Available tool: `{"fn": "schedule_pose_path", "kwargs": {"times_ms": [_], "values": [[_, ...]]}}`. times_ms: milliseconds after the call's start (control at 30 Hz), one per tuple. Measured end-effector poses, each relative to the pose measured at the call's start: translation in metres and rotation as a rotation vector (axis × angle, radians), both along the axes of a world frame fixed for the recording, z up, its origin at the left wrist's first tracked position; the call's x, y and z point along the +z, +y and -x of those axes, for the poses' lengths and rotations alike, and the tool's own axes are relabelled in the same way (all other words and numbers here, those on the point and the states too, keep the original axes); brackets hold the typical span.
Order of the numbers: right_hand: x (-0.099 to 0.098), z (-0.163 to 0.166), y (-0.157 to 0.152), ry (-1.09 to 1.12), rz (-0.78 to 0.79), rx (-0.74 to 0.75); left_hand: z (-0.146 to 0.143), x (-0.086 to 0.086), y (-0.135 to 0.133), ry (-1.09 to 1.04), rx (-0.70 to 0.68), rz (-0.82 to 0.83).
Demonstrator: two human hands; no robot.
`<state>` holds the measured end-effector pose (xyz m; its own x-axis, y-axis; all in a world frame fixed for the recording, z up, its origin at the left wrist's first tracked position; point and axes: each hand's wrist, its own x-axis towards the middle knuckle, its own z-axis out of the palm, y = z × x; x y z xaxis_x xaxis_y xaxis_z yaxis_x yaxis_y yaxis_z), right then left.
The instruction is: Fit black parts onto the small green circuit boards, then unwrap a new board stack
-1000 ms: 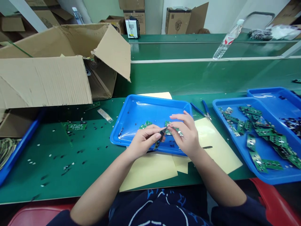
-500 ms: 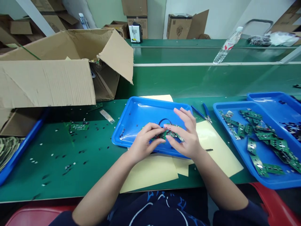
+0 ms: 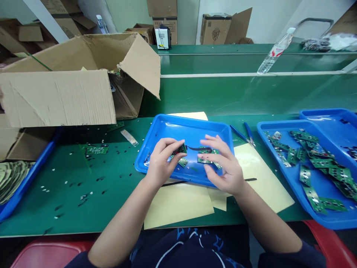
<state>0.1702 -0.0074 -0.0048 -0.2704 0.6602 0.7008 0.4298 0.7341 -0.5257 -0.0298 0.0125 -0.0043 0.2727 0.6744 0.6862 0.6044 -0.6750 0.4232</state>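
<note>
Over the near part of a blue tray point(image 3: 189, 128), my left hand point(image 3: 161, 162) pinches a small green circuit board point(image 3: 180, 149) between thumb and fingertips. A thin black strip point(image 3: 195, 149) runs from beside that board toward my right hand. My right hand point(image 3: 224, 163) is open, its fingers spread and slightly curled above the tray's right half. Beneath it lie green circuit boards point(image 3: 205, 158), partly covered by the fingers. Another board point(image 3: 183, 162) rests in the tray just under my left fingertips. Whether the strip is attached to the held board cannot be made out.
Blue-handled pliers point(image 3: 248, 136) lie right of the tray, near yellow paper point(image 3: 259, 175). Farther right, a blue tray point(image 3: 295, 201) holds several circuit boards point(image 3: 323, 163). A large cardboard box point(image 3: 58, 98) stands at back left. Small dark scraps and a board point(image 3: 96, 150) litter the left table.
My hands have moved apart; the right has drawn away from the board and opened wider. The left has shifted slightly left with the board. The black strip now stretches out between them.
</note>
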Motion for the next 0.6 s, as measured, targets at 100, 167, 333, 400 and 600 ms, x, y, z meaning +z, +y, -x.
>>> {"fn": "schedule_pose_path", "kwargs": {"times_ms": [100,167,333,400,600], "values": [[0.003,-0.007,0.001,0.176,-0.036,-0.141,-0.003,0.000,-0.003,0.068,-0.085,-0.090],[0.005,-0.011,0.003,0.221,-0.009,-0.202,-0.007,-0.001,-0.006,0.114,-0.159,-0.118],[0.002,-0.012,0.010,-0.023,0.263,-0.067,-0.011,-0.006,-0.007,0.187,-0.237,-0.192],[0.000,-0.009,0.011,-0.061,0.434,0.028,-0.009,-0.008,-0.005,0.200,-0.215,-0.236],[0.000,-0.002,0.009,0.148,0.946,0.250,-0.005,-0.008,-0.002,0.199,-0.156,-0.255]]}}
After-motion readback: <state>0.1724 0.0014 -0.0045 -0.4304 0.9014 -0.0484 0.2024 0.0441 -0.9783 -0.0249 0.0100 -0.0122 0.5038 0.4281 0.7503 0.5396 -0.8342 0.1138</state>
